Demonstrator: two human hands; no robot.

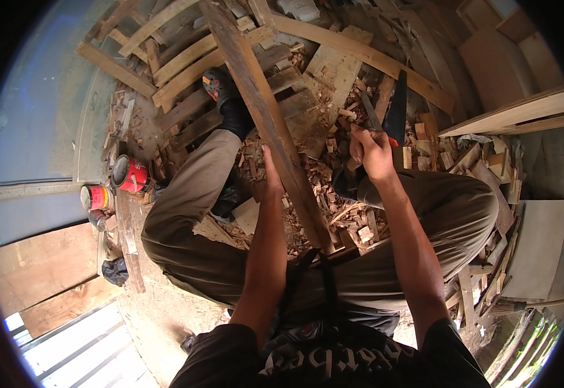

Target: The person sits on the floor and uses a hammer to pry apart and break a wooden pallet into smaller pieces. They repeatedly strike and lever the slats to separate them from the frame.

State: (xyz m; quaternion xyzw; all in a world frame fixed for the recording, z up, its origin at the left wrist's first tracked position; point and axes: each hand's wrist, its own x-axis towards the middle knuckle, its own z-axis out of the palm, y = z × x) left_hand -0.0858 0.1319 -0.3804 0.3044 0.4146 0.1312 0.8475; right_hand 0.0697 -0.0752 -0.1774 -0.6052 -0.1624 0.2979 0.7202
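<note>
A long dark wooden beam (272,123) slants from the far side down to my lap, between my spread legs. Against its left side lies my left hand (272,178), thumb stretched along the edge; the other fingers are hidden by the wood, and the hand seems to hold the beam. To the right of the beam, my right hand (374,152) is closed in a fist. A handsaw (395,113) with a dark blade points away from this fist; a bit of its orange handle shows beside it, the rest is covered. A grey flat strip (369,111) lies alongside the blade.
Wood chips and offcuts (301,187) litter the floor around my feet. A slatted pallet (191,77) lies at the far left, and a long plank (366,55) crosses the far right. Two red cans (130,174) stand on the left; boards (515,119) lean at right.
</note>
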